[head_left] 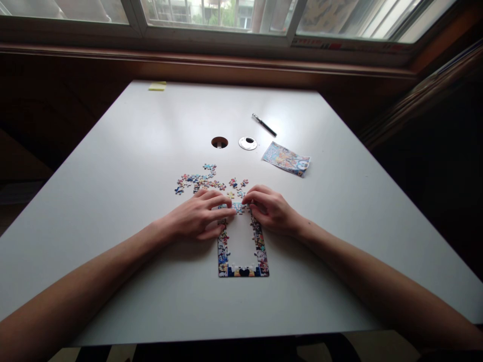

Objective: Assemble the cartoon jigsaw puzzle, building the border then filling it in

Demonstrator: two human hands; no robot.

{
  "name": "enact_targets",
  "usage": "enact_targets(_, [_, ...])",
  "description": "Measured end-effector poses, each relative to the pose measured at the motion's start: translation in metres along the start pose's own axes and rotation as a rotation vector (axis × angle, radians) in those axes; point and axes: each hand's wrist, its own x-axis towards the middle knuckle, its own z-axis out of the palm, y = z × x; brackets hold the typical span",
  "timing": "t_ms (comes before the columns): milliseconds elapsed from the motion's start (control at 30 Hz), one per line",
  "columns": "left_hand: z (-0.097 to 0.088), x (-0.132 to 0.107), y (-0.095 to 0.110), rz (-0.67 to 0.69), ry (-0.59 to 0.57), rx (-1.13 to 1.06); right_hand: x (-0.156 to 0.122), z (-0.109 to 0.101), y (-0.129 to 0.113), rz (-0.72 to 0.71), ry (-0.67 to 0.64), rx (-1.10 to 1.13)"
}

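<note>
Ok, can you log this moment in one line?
left hand: at far end of puzzle border; right hand: same end; loose pieces: beyond hands; pen: farther

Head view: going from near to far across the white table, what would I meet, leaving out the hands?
Partly joined puzzle border → loose puzzle pieces → round hole in the table → black pen → yellow sticky note.

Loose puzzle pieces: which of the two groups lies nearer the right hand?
The smaller group, a few pieces scattered just ahead of the right hand. The larger group spreads farther left, beyond the left hand.
</note>
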Motion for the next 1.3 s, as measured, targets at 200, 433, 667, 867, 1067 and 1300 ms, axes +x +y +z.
enact_targets(200, [0.0, 0.0, 0.0, -0.006, -0.012, -0.007, 0.0, -0.001, 0.001, -0.036, -0.027, 0.013])
enact_targets(433, [0.001, 0.002, 0.001, -0.013, -0.021, -0.012, 0.0, 0.0, 0.0, -0.046, -0.041, -0.037])
enact_targets(667, [0.001, -0.001, -0.001, -0.091, 0.041, -0.037, 0.001, -0.002, 0.001, 0.052, 0.053, 0.074])
enact_targets(867, [-0.001, -0.001, -0.002, -0.124, 0.182, -0.135, 0.002, -0.003, 0.006, 0.273, 0.278, -0.034])
enact_targets(1067, [0.004, -0.001, 0.002, -0.028, 0.117, -0.087, 0.004, 0.0, 0.006, 0.313, 0.231, -0.075])
enact_targets(1300, [0.001, -0.004, -0.001, -0.114, 0.247, -0.022, 0.034, -0.015, 0.012, 0.416, 0.073, -0.128])
